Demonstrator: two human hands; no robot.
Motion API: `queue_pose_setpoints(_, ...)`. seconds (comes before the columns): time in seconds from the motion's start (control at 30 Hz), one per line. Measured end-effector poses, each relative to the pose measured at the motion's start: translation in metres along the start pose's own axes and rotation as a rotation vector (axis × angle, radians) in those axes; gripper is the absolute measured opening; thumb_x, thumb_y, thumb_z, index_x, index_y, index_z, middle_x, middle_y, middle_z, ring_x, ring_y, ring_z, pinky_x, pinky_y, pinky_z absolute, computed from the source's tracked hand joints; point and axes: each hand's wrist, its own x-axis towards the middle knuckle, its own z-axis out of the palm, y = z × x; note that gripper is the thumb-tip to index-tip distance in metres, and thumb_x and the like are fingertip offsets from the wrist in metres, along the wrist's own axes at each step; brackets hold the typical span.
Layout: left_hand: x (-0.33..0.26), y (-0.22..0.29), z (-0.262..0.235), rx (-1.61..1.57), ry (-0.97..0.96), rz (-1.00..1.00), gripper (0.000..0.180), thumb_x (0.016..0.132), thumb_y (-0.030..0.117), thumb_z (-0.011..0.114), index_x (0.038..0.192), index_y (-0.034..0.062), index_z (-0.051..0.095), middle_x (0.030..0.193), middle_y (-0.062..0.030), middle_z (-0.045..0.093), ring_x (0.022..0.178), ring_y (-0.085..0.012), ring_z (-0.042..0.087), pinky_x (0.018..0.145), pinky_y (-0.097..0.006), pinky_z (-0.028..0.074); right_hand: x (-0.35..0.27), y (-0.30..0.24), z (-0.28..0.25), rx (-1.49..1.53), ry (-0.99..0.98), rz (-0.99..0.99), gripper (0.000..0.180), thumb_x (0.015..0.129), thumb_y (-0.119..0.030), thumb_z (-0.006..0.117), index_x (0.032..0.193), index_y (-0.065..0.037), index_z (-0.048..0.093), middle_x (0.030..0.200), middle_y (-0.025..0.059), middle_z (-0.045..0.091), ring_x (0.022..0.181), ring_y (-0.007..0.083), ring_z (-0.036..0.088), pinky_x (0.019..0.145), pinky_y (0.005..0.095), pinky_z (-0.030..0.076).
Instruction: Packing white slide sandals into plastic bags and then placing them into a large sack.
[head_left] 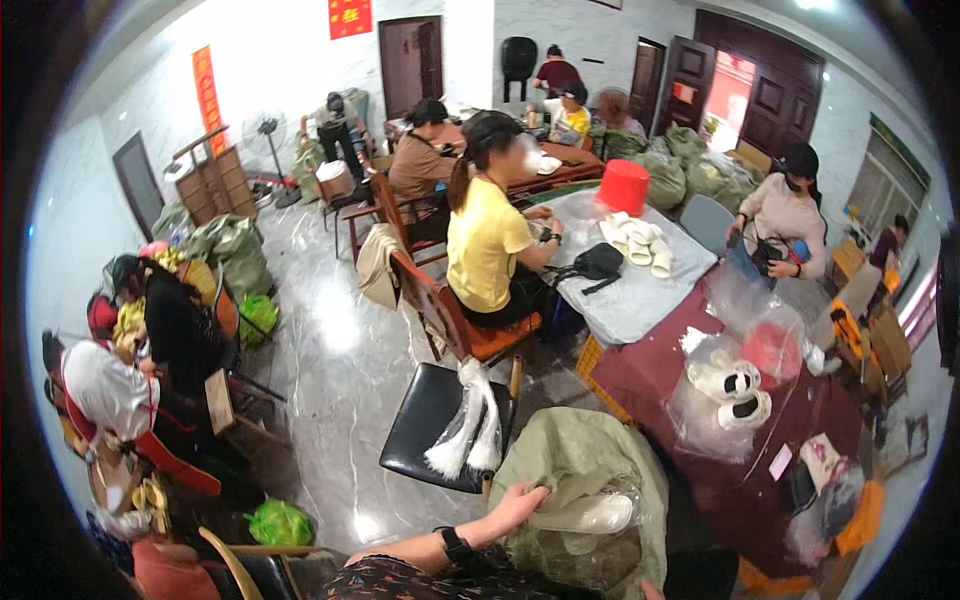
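Observation:
My left hand (520,503), with a dark watch on its wrist, grips the rim of a large green woven sack (560,445) in front of me. The sack's mouth gapes toward me. Inside lie white sole-shaped pieces (595,514), with what looks like clear plastic around them. Of my right hand (651,591) only a bit of finger shows at the lower edge, by the sack's right side. Its other fingers are out of the picture.
A black-seated chair (430,415) beyond the sack bears plastic-wrapped white tassels (470,420). To the right, a dark red table (640,375) holds white shoes in clear plastic (735,385). A yellow-shirted person (485,240) sits near a red bucket (622,187). Other people work around.

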Motion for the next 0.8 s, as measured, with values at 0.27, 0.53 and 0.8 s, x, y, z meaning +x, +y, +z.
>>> queue_pose_setpoints(0.27,-0.013,-0.068,-0.063,0.918,0.431,-0.256,0.135,0.061,0.064,0.08,0.146,-0.0045,0.001,0.125,-0.0383,0.044,0.108,-0.0454,0.056,0.09,-0.043,0.048,0.048,-0.024,-0.04,-1.122,0.401,-0.199,0.063,0.083,-0.046,0.067,0.123,0.002,0.056,0.112,0.0191,0.062,0.099,0.035,0.058,0.086,0.0429,0.046)
queue_pose_setpoints(0.53,0.031,-0.152,-0.048,0.37,-0.143,-0.637,0.037,0.088,0.03,0.063,0.117,0.0054,0.063,0.111,-0.0067,0.066,0.082,-0.0228,0.067,0.075,-0.033,0.051,0.108,0.089,-0.124,-1.079,-0.395,0.052,0.034,0.076,-0.015,0.059,0.105,0.002,0.064,0.096,0.0142,0.067,0.091,0.0297,0.064,0.08,0.0399,0.048)
queue_pose_setpoints(0.8,-0.001,-0.116,0.027,0.737,-0.008,-0.334,0.032,0.086,0.014,0.053,0.111,-0.0018,0.064,0.103,-0.0232,0.067,0.094,-0.0361,0.065,0.081,-0.04,0.051,0.019,0.051,-0.109,0.379,0.261,0.067,0.039,0.095,-0.027,0.045,0.122,0.0,0.055,0.117,0.0105,0.06,0.106,0.0236,0.058,0.09,0.0401,0.048)
